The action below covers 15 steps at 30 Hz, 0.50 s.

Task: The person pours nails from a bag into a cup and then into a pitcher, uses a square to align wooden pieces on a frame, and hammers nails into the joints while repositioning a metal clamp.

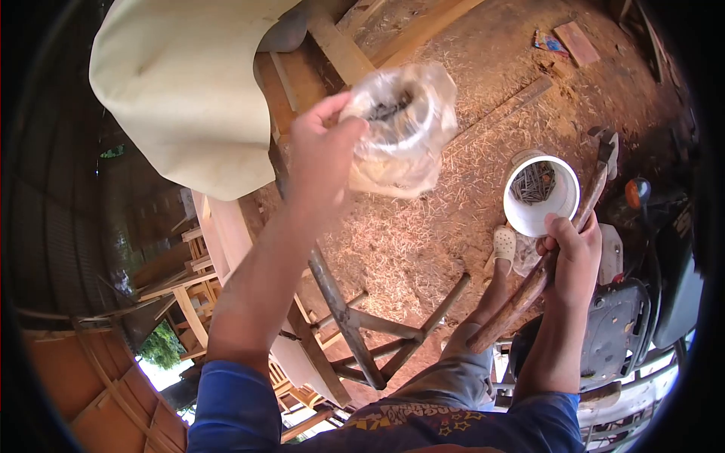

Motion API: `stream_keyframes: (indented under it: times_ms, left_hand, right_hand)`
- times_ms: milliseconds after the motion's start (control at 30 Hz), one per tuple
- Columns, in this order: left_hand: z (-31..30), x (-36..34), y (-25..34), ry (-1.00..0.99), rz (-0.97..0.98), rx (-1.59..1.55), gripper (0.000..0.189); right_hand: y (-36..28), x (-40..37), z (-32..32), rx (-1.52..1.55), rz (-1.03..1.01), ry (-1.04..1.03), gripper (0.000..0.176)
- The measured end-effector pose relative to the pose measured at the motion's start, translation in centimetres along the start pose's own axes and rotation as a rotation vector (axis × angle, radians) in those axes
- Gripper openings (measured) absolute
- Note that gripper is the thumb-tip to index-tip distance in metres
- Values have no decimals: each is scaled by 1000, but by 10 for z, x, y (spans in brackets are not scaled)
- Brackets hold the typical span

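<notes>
My left hand (326,151), slightly blurred, pinches the near edge of a clear plastic bag (404,172) that surrounds a round whitish rim. Small dark pieces (389,109) lie inside it, too smeared to name. In my right hand (575,260) are a white plastic tub (563,202) and a claw hammer (521,298), both gripped together. The thumb presses on the tub's near rim, and the hammer's wooden handle runs under the thumb, its metal head up at the right. The tub tilts towards me and shows a heap of nails (534,183).
A large cream sheet (189,98) drapes at the upper left over wooden boards. Wood shavings (400,234) cover the dirt floor. A metal frame (359,325) stands below my left arm. A parked motorbike (615,325) is close on my right. Planks (502,109) lie farther ahead.
</notes>
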<state>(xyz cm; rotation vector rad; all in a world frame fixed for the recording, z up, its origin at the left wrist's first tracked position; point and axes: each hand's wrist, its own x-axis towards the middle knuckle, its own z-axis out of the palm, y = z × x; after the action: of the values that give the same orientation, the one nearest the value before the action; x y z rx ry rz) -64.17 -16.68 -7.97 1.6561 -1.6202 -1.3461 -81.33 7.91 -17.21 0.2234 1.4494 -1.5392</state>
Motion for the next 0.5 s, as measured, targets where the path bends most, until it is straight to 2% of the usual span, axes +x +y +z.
stream_keyframes:
  times_ms: [133, 200, 333, 500]
  left_hand:
    - [-8, 90, 15, 0, 49, -240, 45]
    - [2, 133, 35, 236, 79, -201, 37]
    - [26, 215, 63, 340, 222, 13, 36]
    - [50, 272, 75, 318, 319, 300, 35]
  right_hand:
    - [2, 3, 0, 20, -13, 14, 25]
    - [2, 4, -1, 33, -2, 12, 27]
    - [-1, 4, 1, 71, 38, 20, 30]
    - [-3, 7, -1, 111, 75, 11, 34]
